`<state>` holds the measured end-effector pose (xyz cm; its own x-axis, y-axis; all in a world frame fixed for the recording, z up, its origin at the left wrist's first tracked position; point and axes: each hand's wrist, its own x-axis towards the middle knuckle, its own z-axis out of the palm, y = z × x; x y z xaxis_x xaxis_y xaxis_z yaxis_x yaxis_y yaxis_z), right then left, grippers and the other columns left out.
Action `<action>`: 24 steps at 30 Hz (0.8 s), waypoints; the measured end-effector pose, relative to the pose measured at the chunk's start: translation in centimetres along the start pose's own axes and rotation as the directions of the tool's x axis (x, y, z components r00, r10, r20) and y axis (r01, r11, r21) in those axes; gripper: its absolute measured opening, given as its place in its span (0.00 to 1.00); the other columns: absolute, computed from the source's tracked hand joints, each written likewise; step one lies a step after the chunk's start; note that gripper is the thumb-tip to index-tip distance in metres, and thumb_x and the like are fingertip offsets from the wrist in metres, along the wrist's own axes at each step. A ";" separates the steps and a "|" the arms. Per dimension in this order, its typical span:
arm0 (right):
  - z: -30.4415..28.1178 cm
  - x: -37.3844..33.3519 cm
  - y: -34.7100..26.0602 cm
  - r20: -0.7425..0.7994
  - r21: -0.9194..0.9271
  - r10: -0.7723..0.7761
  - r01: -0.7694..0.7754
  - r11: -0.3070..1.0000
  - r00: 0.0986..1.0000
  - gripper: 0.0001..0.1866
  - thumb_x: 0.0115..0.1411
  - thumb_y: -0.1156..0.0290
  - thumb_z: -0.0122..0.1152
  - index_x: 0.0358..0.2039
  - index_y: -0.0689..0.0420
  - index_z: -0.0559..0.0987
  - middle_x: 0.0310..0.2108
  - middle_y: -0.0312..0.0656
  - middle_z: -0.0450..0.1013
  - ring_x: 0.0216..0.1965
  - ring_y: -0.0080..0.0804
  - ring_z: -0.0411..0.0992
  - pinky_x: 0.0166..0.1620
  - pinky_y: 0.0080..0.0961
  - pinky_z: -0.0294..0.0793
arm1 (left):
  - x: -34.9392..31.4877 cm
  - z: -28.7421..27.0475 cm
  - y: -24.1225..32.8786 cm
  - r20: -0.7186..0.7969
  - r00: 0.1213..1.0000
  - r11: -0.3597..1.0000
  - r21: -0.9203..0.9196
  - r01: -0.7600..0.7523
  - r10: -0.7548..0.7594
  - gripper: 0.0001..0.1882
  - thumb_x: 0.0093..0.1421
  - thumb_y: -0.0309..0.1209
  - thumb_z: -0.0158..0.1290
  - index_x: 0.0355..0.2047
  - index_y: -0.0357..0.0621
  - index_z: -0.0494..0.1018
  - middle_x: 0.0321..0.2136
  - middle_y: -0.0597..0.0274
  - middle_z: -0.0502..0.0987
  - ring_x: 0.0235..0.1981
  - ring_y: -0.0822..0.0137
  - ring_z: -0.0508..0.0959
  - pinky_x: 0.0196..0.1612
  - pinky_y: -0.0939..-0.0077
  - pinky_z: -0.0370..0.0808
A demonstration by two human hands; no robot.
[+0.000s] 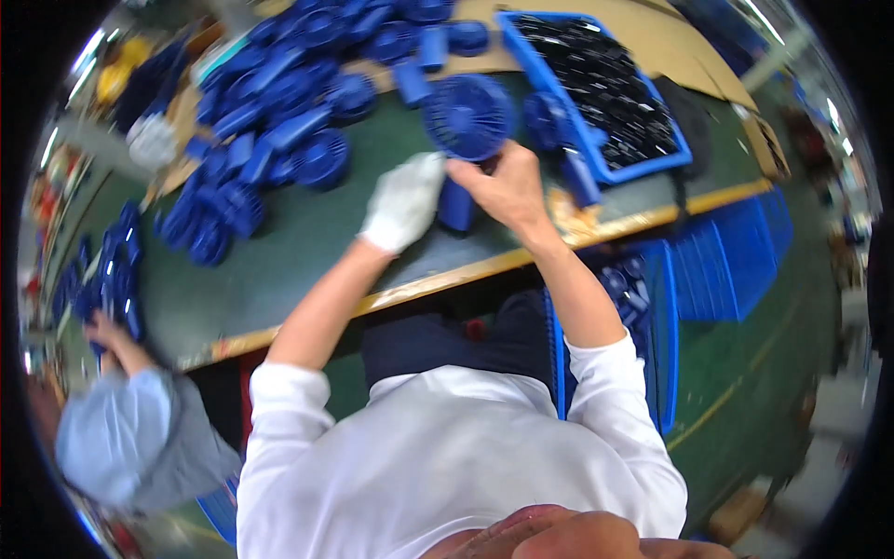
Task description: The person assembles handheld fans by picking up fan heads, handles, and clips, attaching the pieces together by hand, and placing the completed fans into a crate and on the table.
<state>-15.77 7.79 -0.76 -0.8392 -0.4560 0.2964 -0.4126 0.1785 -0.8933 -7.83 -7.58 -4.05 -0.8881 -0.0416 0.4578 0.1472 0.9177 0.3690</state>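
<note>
In the head view, the right hand (510,186) has its grip bent around the bottom of a round blue fan-shaped part (470,116), with the thumb in front. The left hand (407,200), in a white glove, is at 7 o'clock from the round part, right up against it. I cannot tell how tight its grip is, because the fingers are blurry and partly hidden. The right hand is bare and sits at 5 o'clock. A blue handle shape (454,210) pokes out at 6 o'clock between the hands; I cannot tell if it is joined on.

The part is up over the green bench (298,252). At 3 o'clock, near it, is a blue tray (647,168) full of shiny black bits. A loose blue handle (582,180) is at 4 o'clock, just beside the tray. At 9 to 10 o'clock there is a big messy pile of blue parts (321,158). Far off at 8 o'clock, a co-worker's hand (110,337) touches more dark blue parts (119,270).
</note>
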 end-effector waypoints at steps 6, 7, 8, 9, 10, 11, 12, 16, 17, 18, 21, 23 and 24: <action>-6.3 0.8 -1.1 0.036 -0.664 -0.043 0.056 0.746 0.998 0.17 0.42 0.63 0.65 0.23 0.67 0.78 0.26 0.56 0.75 0.30 0.54 0.76 0.36 0.41 0.76 | 0.4 -8.9 -2.5 -0.184 0.978 0.892 0.420 0.169 -0.099 0.23 0.55 0.46 0.58 0.42 0.40 0.75 0.42 0.52 0.77 0.47 0.53 0.75 0.49 0.63 0.72; -6.6 0.9 -0.5 0.045 -0.733 -0.076 0.085 0.675 0.996 0.17 0.43 0.63 0.65 0.23 0.68 0.78 0.27 0.56 0.75 0.30 0.54 0.76 0.36 0.42 0.76 | -0.1 -8.8 -4.0 -0.166 0.974 0.841 0.496 0.218 -0.154 0.24 0.54 0.47 0.59 0.42 0.40 0.75 0.41 0.53 0.77 0.46 0.53 0.74 0.48 0.61 0.72; -6.7 0.9 -0.7 0.053 -0.773 -0.080 0.091 0.627 0.995 0.12 0.44 0.67 0.66 0.23 0.66 0.80 0.29 0.53 0.77 0.31 0.52 0.78 0.36 0.40 0.79 | -0.8 -8.9 -5.2 -0.116 0.974 0.813 0.535 0.227 -0.196 0.25 0.55 0.48 0.57 0.43 0.39 0.74 0.43 0.52 0.76 0.46 0.52 0.74 0.48 0.60 0.71; -6.6 0.9 -0.5 0.045 -0.771 -0.085 0.088 0.631 0.995 0.12 0.44 0.67 0.66 0.23 0.66 0.80 0.29 0.53 0.77 0.31 0.52 0.78 0.36 0.40 0.79 | -1.8 -8.7 -6.2 -0.067 0.968 0.784 0.575 0.235 -0.241 0.27 0.56 0.49 0.56 0.45 0.39 0.73 0.44 0.50 0.75 0.47 0.52 0.74 0.49 0.59 0.71; -6.5 0.9 0.3 0.036 -0.821 -0.094 0.083 0.565 0.995 0.14 0.45 0.65 0.67 0.23 0.66 0.80 0.29 0.52 0.76 0.31 0.50 0.78 0.36 0.40 0.78 | -2.4 -7.9 -6.6 -0.127 0.978 0.803 0.558 0.209 -0.166 0.27 0.56 0.48 0.56 0.47 0.38 0.72 0.45 0.49 0.74 0.47 0.52 0.73 0.50 0.59 0.70; -6.4 1.0 1.0 0.028 -0.866 -0.104 0.076 0.495 0.994 0.16 0.46 0.63 0.68 0.24 0.66 0.79 0.29 0.51 0.76 0.32 0.48 0.78 0.36 0.39 0.78 | -2.9 -7.6 -6.9 -0.131 0.984 0.789 0.590 0.173 -0.118 0.28 0.56 0.48 0.55 0.48 0.38 0.71 0.45 0.49 0.74 0.47 0.52 0.73 0.51 0.59 0.68; -6.4 1.2 1.3 0.027 -0.903 -0.133 0.081 0.422 0.991 0.16 0.48 0.61 0.68 0.25 0.64 0.80 0.30 0.48 0.75 0.32 0.46 0.78 0.35 0.37 0.78 | -3.1 -7.5 -6.6 -0.134 0.988 0.774 0.618 0.141 -0.073 0.28 0.56 0.48 0.55 0.49 0.38 0.71 0.46 0.49 0.73 0.47 0.52 0.73 0.52 0.59 0.67; -8.7 1.4 0.4 0.010 -0.866 -0.204 0.111 0.488 0.979 0.14 0.53 0.58 0.64 0.28 0.57 0.80 0.30 0.44 0.75 0.31 0.43 0.77 0.33 0.38 0.78 | -3.5 -8.2 -5.2 -0.080 0.994 0.930 0.365 -0.039 0.073 0.23 0.53 0.40 0.58 0.47 0.42 0.73 0.43 0.51 0.73 0.46 0.52 0.72 0.52 0.60 0.67; -9.9 2.0 0.1 -0.026 -0.849 -0.246 0.108 0.517 0.969 0.12 0.54 0.59 0.63 0.28 0.56 0.80 0.30 0.44 0.74 0.31 0.44 0.77 0.33 0.39 0.78 | -3.4 -8.2 -5.3 -0.051 0.995 0.952 0.296 -0.073 0.092 0.22 0.54 0.39 0.56 0.47 0.44 0.74 0.44 0.52 0.74 0.47 0.51 0.72 0.52 0.60 0.67; -11.6 2.8 1.0 -0.077 -0.846 -0.298 0.096 0.524 0.951 0.11 0.55 0.61 0.63 0.28 0.56 0.81 0.30 0.44 0.74 0.31 0.44 0.77 0.33 0.39 0.77 | -2.9 -7.9 -5.1 -0.056 0.993 0.954 0.287 -0.084 0.104 0.22 0.54 0.39 0.56 0.47 0.44 0.74 0.44 0.52 0.74 0.47 0.51 0.72 0.52 0.60 0.67; -16.4 5.7 3.4 -0.075 -0.891 -0.302 0.072 0.447 0.950 0.06 0.53 0.70 0.57 0.26 0.57 0.80 0.31 0.45 0.74 0.36 0.44 0.76 0.36 0.41 0.78 | -1.0 -6.5 -3.9 -0.046 0.996 0.963 0.260 -0.068 0.082 0.21 0.54 0.35 0.52 0.48 0.43 0.73 0.48 0.50 0.74 0.50 0.51 0.72 0.56 0.60 0.66; -16.3 9.5 5.5 -0.007 -0.920 -0.152 0.053 0.388 0.988 0.06 0.51 0.71 0.58 0.28 0.55 0.81 0.37 0.46 0.75 0.40 0.46 0.75 0.41 0.43 0.79 | -2.2 -5.7 -6.6 0.000 0.996 0.965 0.245 -0.091 0.094 0.23 0.55 0.33 0.47 0.51 0.40 0.72 0.51 0.50 0.73 0.56 0.51 0.69 0.63 0.59 0.58; -14.9 10.4 4.2 0.077 -0.917 -0.103 0.111 0.384 0.992 0.08 0.49 0.71 0.59 0.30 0.56 0.82 0.40 0.46 0.75 0.43 0.47 0.74 0.44 0.43 0.78 | -3.3 -6.2 -7.9 0.057 0.998 0.978 0.208 0.003 -0.015 0.24 0.55 0.33 0.45 0.52 0.39 0.71 0.51 0.50 0.73 0.57 0.51 0.68 0.64 0.58 0.57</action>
<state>-31.48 16.78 3.54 -0.7624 -0.5377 0.3600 -0.5764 0.8172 -0.0001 -3.37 -17.12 -3.43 -0.9137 -0.0331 0.4051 0.0505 0.9797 0.1940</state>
